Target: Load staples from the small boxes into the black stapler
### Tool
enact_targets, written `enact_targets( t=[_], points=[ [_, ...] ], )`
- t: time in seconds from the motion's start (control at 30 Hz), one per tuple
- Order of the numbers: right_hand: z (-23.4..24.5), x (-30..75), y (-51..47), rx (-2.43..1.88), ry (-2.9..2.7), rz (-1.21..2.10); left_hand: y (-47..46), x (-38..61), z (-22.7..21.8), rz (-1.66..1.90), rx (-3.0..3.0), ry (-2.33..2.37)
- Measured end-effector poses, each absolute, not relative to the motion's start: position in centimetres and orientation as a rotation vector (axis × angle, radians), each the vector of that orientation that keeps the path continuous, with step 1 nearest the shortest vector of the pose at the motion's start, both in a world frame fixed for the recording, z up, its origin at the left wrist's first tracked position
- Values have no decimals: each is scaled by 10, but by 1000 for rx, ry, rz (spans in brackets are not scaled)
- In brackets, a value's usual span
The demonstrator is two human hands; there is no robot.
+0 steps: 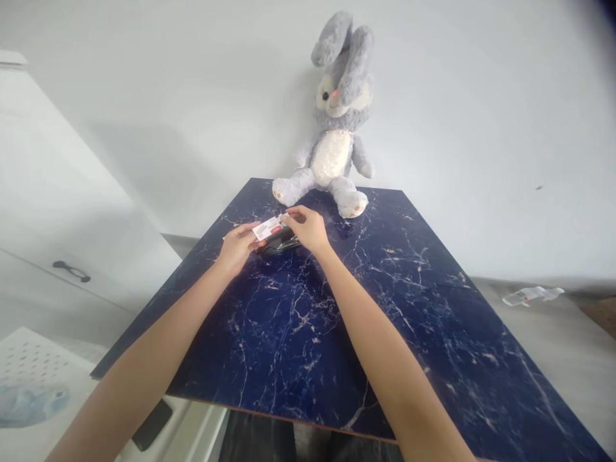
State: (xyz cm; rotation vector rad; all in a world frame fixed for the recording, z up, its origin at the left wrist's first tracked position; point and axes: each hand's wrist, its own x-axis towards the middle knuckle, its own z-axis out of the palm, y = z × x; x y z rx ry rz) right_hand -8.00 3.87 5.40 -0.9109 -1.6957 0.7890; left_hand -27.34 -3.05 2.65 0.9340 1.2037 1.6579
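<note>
One card (264,230) — left hand (236,248) and right hand (310,228) hold it.

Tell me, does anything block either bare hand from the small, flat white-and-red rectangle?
Nothing visible does: the left hand and right hand both touch the small, flat white-and-red rectangle. The grey plush rabbit sits beyond them on the blue marbled tabletop, not between.

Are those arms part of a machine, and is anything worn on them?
No, they're human: the slender left forearm and right forearm show no sleeves, cables or markings. The left hand and right hand are ungloved. No watch shows; rings are too small to tell.
</note>
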Motion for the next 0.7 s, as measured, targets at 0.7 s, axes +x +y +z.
enact_targets(
  t=[0.7],
  points=[
    [74, -87, 30, -793, -1352, 1510, -33, -271, 31, 1647, 785, 994]
  ],
)
